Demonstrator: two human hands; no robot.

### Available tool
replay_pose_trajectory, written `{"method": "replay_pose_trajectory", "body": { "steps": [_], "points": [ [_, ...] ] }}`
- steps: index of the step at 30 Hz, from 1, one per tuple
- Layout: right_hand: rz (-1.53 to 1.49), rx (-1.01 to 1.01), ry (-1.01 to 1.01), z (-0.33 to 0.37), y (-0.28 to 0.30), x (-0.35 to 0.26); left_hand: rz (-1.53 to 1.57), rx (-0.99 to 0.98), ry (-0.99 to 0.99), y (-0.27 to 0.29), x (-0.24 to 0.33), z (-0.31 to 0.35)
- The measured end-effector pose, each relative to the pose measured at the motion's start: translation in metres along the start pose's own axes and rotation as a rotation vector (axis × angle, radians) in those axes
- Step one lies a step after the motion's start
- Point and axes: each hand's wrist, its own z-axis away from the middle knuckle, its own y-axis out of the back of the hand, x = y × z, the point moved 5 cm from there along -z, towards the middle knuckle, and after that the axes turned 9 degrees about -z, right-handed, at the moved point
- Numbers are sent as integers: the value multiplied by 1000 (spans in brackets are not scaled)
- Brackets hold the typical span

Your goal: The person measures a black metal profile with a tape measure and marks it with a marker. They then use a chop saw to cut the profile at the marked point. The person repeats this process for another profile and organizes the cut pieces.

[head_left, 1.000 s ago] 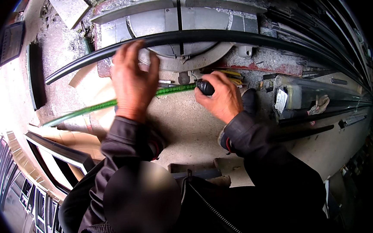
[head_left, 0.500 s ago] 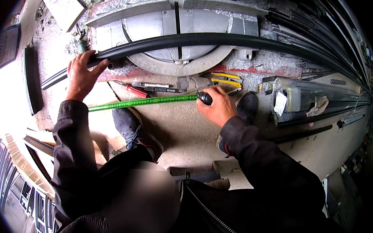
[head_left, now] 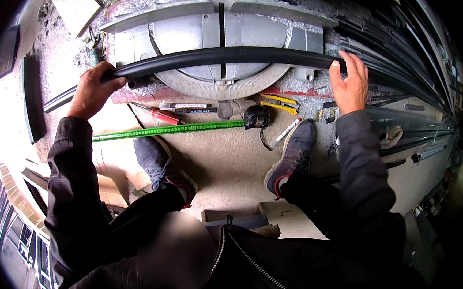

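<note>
A long black profile bar (head_left: 238, 53) lies across the round metal saw table (head_left: 182, 79), bowed by the lens. My left hand (head_left: 92, 89) is closed around it near the left end, thumb on its near side. Farther right, my right hand (head_left: 350, 85) has its thumb and fingers about the same bar. A tape measure (head_left: 257, 117) with a black case rests on the floor between my feet. Its green blade (head_left: 173, 129) is drawn out to the left, nearly parallel to the bar.
Near the saw lie a red-handled screwdriver (head_left: 163, 116), markers (head_left: 193, 108), a yellow cutter (head_left: 280, 103) and a white pen (head_left: 286, 131). Many black profiles (head_left: 409, 65) crowd the right side. A pale board (head_left: 75, 4) lies far left. Metal shavings cover the base.
My right hand has let go of the tape measure and moved up and right to the bar. The tape case now lies on the floor. My left hand still holds the bar.
</note>
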Motion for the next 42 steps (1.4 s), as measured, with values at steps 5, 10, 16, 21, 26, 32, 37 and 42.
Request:
{"method": "replay_pose_trajectory", "body": {
  "steps": [5,10,16,21,26,32,37,42],
  "points": [
    [-63,-390,62,-18,3,37,41,14,24,-2,-7,0],
    [-61,-456,75,-32,7,46,91,79,-8,-3,-19,-13],
    [-118,-394,89,-53,-8,45,76,142,-27,10,-36,-32],
    [-131,-310,103,-65,-12,41,127,151,-18,17,-43,-50],
    [-138,-235,115,-73,-18,39,166,181,-48,21,-46,-59],
    [-105,-220,144,-76,-21,34,132,249,-107,23,-49,-60],
    [-92,-208,178,-75,-22,34,129,232,-109,26,-42,-60],
    [-85,-193,177,-73,-22,34,-1,217,-158,26,-21,-64]
  ]
}}
